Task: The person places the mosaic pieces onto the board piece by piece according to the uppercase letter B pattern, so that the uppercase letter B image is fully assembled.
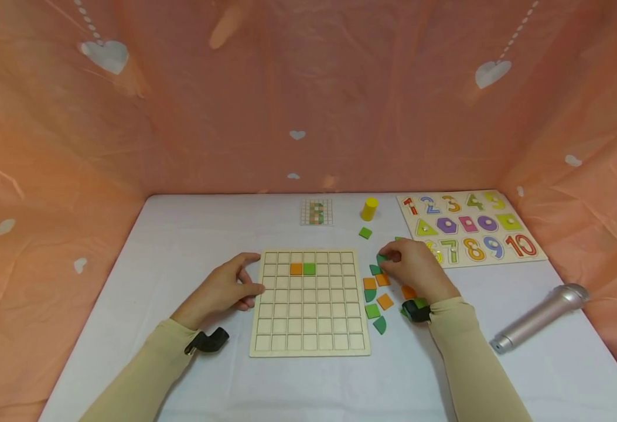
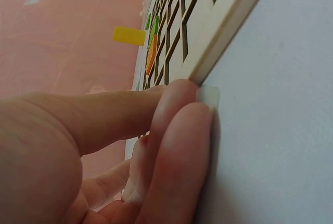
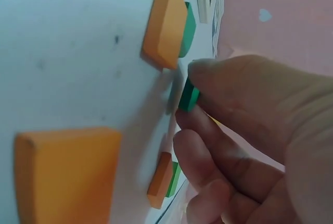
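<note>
- Green piece [image 1: 381, 258] is pinched by the right hand [image 1: 415, 266], right of the wooden board [image 1: 310, 326]
- Left hand [image 1: 225, 288] holds the board's left edge
- Orange square [image 1: 296, 269] and green square [image 1: 309, 269] sit side by side on it

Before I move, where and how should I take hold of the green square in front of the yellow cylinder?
I'd pinch the green square by two opposite edges, coming from above and the near side: it lies flat with its edges bare, and the yellow cylinder stands just behind it.
</note>
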`<state>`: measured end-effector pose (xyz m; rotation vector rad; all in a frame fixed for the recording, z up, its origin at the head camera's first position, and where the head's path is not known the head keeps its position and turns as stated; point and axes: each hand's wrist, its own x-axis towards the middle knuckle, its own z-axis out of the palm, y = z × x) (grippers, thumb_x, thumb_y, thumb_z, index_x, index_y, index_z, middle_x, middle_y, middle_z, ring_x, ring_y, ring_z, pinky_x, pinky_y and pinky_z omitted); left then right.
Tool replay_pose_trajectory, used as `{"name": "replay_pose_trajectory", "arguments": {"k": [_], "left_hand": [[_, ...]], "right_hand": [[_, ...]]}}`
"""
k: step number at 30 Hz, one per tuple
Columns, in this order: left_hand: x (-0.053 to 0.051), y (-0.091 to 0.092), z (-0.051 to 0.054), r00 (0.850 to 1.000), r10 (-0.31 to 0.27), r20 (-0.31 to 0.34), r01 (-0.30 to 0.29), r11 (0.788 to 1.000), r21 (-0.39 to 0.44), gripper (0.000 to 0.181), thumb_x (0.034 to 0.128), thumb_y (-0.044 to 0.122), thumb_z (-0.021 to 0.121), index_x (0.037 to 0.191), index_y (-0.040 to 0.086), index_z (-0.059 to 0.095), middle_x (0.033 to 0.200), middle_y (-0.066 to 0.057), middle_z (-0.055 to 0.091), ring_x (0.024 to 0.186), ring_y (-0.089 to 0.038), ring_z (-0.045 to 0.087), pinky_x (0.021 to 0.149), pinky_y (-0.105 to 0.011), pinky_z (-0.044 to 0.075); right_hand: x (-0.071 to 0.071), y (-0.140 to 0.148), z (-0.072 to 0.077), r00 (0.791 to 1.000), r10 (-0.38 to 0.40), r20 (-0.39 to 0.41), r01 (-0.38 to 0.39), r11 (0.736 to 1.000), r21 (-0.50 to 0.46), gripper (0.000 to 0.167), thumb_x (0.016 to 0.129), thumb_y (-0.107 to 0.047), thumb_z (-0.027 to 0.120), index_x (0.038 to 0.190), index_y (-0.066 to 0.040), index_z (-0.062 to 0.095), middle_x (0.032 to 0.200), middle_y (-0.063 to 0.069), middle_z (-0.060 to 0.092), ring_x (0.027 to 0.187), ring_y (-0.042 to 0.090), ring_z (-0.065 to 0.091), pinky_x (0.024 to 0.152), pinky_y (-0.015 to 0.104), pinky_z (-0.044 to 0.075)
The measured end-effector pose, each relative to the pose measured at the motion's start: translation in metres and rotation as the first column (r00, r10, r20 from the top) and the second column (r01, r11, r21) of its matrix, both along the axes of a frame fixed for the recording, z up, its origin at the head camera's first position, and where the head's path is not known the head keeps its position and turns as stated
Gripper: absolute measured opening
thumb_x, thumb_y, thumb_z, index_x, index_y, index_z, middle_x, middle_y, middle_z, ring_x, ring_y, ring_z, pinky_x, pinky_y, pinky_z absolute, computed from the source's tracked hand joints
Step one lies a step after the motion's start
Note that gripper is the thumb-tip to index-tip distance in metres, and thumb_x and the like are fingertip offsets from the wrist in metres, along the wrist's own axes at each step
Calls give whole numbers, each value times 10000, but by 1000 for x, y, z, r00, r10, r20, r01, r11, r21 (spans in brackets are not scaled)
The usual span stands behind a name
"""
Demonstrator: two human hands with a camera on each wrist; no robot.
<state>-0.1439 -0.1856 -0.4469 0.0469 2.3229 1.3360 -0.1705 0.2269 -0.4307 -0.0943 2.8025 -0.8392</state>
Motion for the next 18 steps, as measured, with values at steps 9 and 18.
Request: {"name": "replay_pose_trajectory", "arguments": {"k": [9,18], "left_hand": [[0,0,0,1000,1,2,-1,1000,9,784,979,148,811,1644,136,397,972,-127,645,711,-170,721,639,-298,642],[-1,-1,-2,1000,-4,-8,4,1000,1,779,976,145,814,1640,141,407,975,-126,642,707,-172,727,643,-306,648]], "right_hand": [[1,-18,7,996,57,-62,-59,997,-45,223,994,-214,803,1181,-94,804,1124,78,780,980,211,698,905,412,630],[-3,-75,8,984,155,-84,-160,985,-61,221,968,-219,820,1159,-107,808,1066,27,778,971,177,706,894,379,612]]}}
